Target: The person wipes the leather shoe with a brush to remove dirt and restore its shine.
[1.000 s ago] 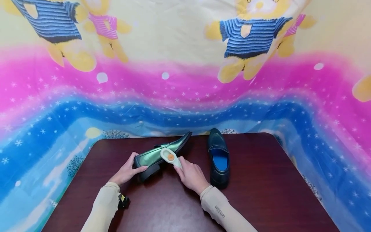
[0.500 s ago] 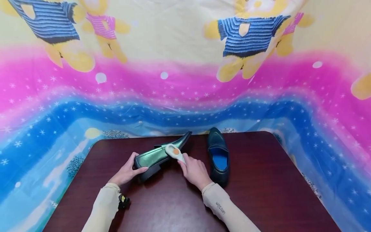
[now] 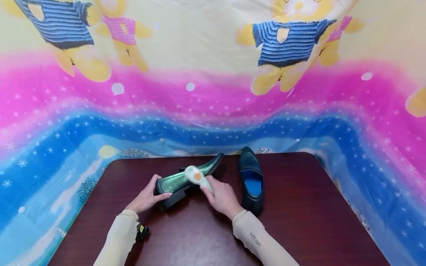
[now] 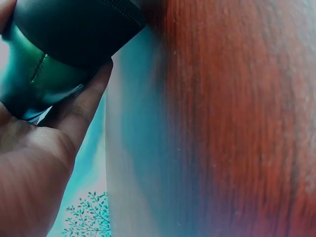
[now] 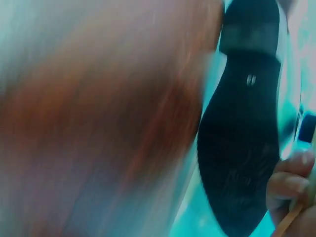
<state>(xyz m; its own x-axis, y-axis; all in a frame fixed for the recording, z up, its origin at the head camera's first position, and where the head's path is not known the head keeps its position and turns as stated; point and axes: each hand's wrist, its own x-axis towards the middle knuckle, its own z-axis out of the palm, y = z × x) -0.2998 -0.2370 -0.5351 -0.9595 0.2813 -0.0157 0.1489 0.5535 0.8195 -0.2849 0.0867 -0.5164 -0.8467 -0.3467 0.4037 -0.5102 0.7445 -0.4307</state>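
Note:
Held on its side above the table, a shiny dark green loafer (image 3: pixel 173 183) points its toe to the far right. My left hand (image 3: pixel 145 196) grips it round the heel, thumb along the near side; the left wrist view shows the heel block (image 4: pixel 79 29) close up. My right hand (image 3: pixel 223 196) grips the handle of a pale shoe brush (image 3: pixel 195 175), whose oval head with an orange spot overlaps the loafer's side near the middle. Its bristles are hidden. In the right wrist view the dark sole (image 5: pixel 240 133) faces the camera, with curled fingers (image 5: pixel 289 185) beside it.
The matching loafer (image 3: pixel 249 159), with a blue insole, stands upright on the dark red-brown table (image 3: pixel 299 214), right of my right hand. Behind hangs a cloth (image 3: pixel 213 96) printed with bears and snowflakes. A small black object (image 3: pixel 142 231) shows beside the left cuff.
The brush moves a little toward the toe, then back toward the heel along the loafer's side. The loafer has tilted slightly, its toe now a bit lower and farther right.

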